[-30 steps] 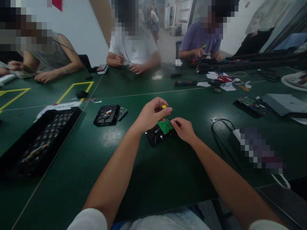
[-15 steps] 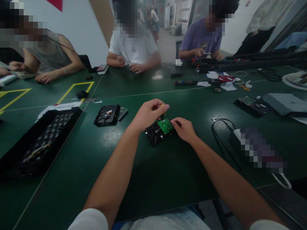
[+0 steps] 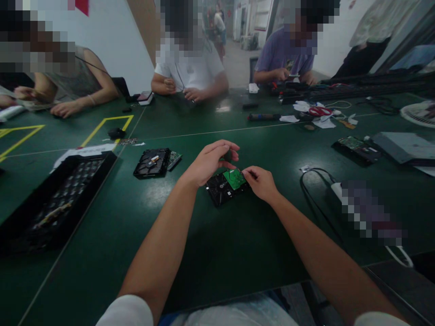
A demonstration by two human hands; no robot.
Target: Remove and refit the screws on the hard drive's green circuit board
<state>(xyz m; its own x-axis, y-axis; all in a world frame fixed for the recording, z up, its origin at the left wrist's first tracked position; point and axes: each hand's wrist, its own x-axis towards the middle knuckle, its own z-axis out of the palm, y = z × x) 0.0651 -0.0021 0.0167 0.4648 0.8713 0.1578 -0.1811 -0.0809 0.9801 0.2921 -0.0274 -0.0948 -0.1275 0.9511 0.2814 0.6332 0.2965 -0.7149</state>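
A black hard drive [image 3: 217, 190] with a green circuit board [image 3: 235, 179] lies on the table in front of me. Over its far edge is my left hand [image 3: 215, 158], its fingers curled around a small screwdriver [image 3: 230, 158]. The screwdriver stands roughly upright with its tip over the board; most of its handle is hidden by the fingers, and I cannot tell whether the tip touches a screw. At the drive's right edge, my right hand [image 3: 260, 182] pinches the corner with thumb and forefinger.
To the left lie another hard drive [image 3: 152, 163], a loose circuit board [image 3: 174, 160] and a long black tray [image 3: 57, 203]. On the right are a third drive [image 3: 356, 149], a grey metal case [image 3: 404, 147] and a black cable [image 3: 306, 194]. Several people sit across the table.
My left fingers have spread and shifted around the screwdriver handle, hiding its yellow top. My right hand and the hard drive have stayed in place.
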